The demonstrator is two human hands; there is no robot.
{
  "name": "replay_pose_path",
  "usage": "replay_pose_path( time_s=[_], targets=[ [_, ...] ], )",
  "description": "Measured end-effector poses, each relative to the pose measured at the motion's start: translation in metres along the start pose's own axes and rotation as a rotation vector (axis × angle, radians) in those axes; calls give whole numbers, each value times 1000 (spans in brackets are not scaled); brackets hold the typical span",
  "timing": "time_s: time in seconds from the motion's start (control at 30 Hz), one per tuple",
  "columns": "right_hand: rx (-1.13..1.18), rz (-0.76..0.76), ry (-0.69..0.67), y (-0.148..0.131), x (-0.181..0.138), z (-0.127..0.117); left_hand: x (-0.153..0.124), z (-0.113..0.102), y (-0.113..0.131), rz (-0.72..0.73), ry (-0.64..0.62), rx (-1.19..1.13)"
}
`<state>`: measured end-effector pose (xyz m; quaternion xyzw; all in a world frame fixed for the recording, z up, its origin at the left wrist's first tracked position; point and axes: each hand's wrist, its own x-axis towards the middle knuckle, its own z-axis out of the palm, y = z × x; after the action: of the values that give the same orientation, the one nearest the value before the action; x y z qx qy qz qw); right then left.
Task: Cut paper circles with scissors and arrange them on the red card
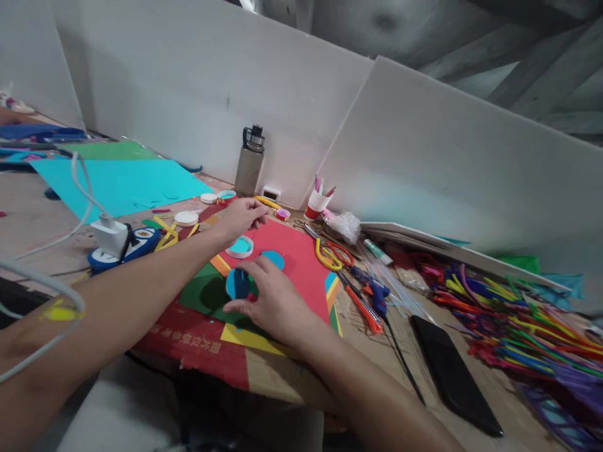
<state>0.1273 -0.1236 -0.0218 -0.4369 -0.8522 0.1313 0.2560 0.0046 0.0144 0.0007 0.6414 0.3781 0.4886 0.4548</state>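
Observation:
My right hand rests on a stack of coloured paper, its fingers closed round the edge of a blue paper disc that lies on a green sheet. A second blue disc lies on the red sheet just beyond. My left hand reaches further back, fingers pinched together near a yellow strip; whether it grips the strip is unclear. Below that hand sits a white ring with a turquoise centre.
Yellow-handled scissors, an orange cutter and a blue glue gun lie to the right. A black phone and a heap of pipe cleaners are further right. A grey bottle, a cup of pens, a white charger and turquoise paper stand behind.

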Motion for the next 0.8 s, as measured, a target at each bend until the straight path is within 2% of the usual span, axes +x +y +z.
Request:
replay_pose_path(
  time_s=[0.13,0.27,0.4,0.57,0.7,0.73,0.8],
  targets=[
    [-126,-19,-69,-5,7,4,3,-3,-4,10,34,22],
    [-142,9,-81,9,5,-13,6,-7,-5,-4,75,-4],
    [-157,78,-288,27,3,-25,9,-11,-8,22,144,42],
    [-149,111,-396,33,11,-27,3,-7,-4,141,125,195],
    [-212,143,-470,30,22,-28,-11,3,6,260,99,352],
    [-232,141,-473,30,24,-27,-17,6,8,312,82,400],
    [-245,108,-391,32,27,-25,-29,15,12,461,17,452]
  ],
)
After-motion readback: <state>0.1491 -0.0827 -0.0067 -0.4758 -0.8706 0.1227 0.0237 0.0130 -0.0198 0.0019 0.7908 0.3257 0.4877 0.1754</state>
